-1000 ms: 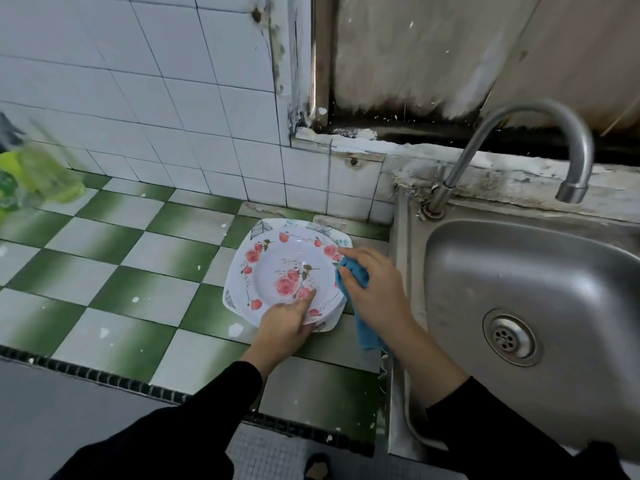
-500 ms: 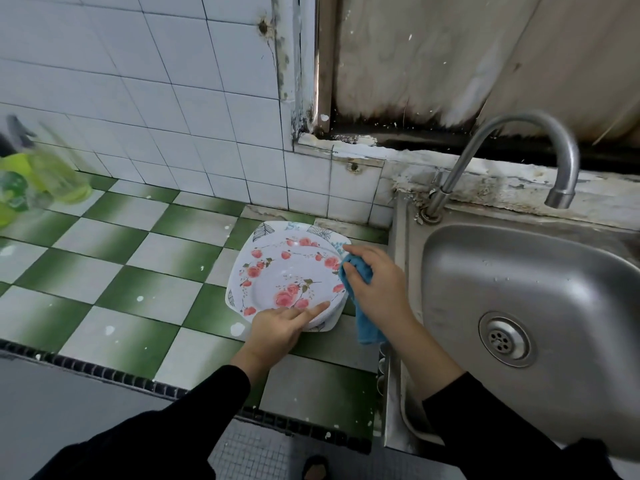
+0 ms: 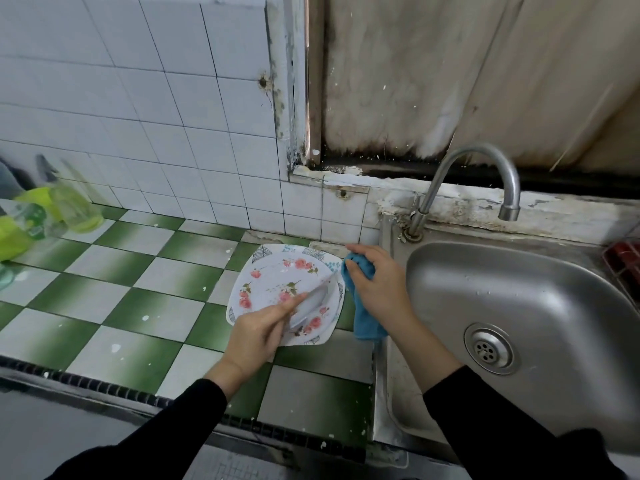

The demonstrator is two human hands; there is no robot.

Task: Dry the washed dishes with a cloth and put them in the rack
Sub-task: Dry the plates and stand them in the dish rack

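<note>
Both arms wear plain black long sleeves; the left sleeve [image 3: 166, 431] stops at the wrist; the right sleeve [image 3: 502, 424] ends a little short of it. The left hand [image 3: 256, 336] and right hand [image 3: 379, 284] are bare.

Left hand [image 3: 256, 336] has tilted the top plate [image 3: 313, 304] up off the stack

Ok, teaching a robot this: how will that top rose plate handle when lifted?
Probably stiff: the rose plate holds its shape with the left hand gripping one edge. Likely slippery, judging by its glossy face. It may slide on the leaf-patterned plate beneath; the right hand holds only the cloth.
</note>
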